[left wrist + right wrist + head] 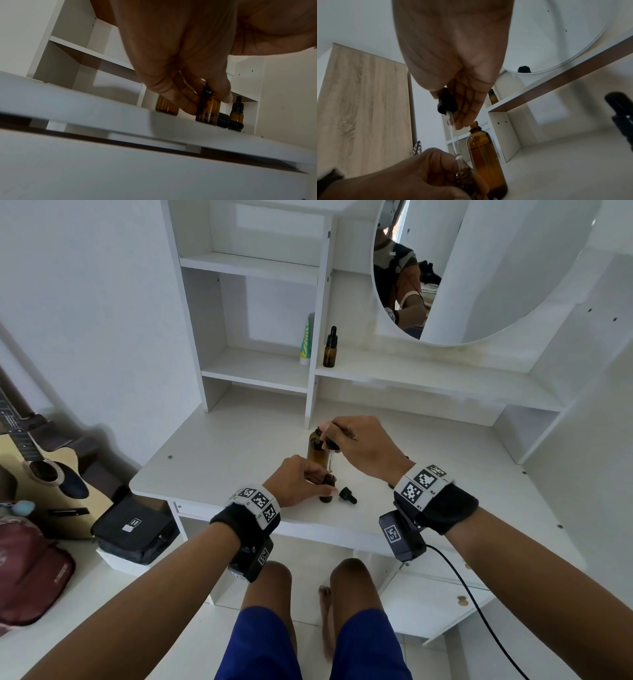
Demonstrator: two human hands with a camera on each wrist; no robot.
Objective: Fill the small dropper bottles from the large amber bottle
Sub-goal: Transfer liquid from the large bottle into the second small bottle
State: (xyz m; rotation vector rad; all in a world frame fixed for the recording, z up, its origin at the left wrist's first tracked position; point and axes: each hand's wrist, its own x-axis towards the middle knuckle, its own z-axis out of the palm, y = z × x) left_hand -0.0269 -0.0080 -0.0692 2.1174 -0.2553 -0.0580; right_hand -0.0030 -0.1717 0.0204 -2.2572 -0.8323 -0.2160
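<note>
Right hand (359,446) pinches dropper (447,102), pipette upright, tip entering small dropper bottle (208,108) directly below. Left hand (301,481) grips that bottle near desk (445,474) front edge; large amber bottle (485,155) just behind.

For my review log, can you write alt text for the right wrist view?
The right hand pinches a black dropper, its glass pipette angled down into a small bottle held by the left hand. The open large amber bottle stands just behind on the white desk.
</note>
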